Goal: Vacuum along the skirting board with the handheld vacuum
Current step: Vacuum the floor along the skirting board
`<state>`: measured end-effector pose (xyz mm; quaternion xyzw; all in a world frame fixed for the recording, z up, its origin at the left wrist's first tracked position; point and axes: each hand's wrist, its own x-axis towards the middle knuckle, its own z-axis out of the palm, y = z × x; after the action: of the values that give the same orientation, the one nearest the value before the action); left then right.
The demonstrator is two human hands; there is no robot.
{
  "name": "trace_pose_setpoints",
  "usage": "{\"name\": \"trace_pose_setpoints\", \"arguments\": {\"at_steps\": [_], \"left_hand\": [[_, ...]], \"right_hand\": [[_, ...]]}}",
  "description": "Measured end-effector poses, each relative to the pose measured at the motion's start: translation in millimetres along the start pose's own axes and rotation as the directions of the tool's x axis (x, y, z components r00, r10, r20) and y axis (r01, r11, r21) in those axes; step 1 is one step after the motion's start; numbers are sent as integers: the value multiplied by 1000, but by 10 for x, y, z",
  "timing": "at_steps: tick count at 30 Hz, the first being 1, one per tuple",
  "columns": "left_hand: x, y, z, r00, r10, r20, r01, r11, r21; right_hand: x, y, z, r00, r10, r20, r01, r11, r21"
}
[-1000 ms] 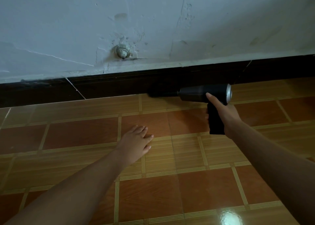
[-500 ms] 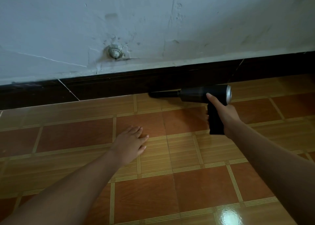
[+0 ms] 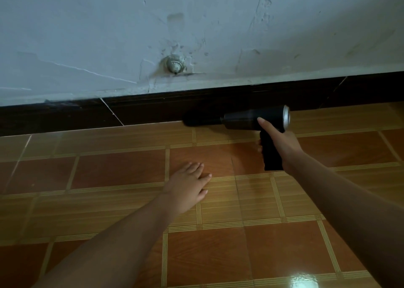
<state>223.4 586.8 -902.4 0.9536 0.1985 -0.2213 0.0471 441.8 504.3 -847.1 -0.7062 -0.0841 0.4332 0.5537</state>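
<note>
Here, my right hand gripped the black handle of the handheld vacuum. The fingers were curled round the grip and the index finger lay straight along the side of the barrel. The barrel was roughly level, its silver end cap facing right and its dark nozzle pointing left. The nozzle tip sat at the seam where the dark skirting board met the tiled floor. Whether it touched the board I could not tell, since black lay against black.

My left hand rested palm-down on the floor, fingers straight and slightly spread. It lay nearer to me than the vacuum, to its left and well apart from it.

The floor showed orange-brown tiles with pale striped borders, and a bright glare at the near right. Above the skirting board rose a pale, scuffed wall with cracks in its plaster. A small round metal fitting stood out from the wall just above the board, slightly left of the nozzle tip.
</note>
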Motion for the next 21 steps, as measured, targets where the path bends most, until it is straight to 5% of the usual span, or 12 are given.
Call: {"name": "trace_pose_setpoints", "arguments": {"at_steps": [21], "left_hand": [[-7,-21,78,997,18,-70,-20,1000,-21]], "right_hand": [[109,13,665,994,-24,107,29,999,-43]]}}
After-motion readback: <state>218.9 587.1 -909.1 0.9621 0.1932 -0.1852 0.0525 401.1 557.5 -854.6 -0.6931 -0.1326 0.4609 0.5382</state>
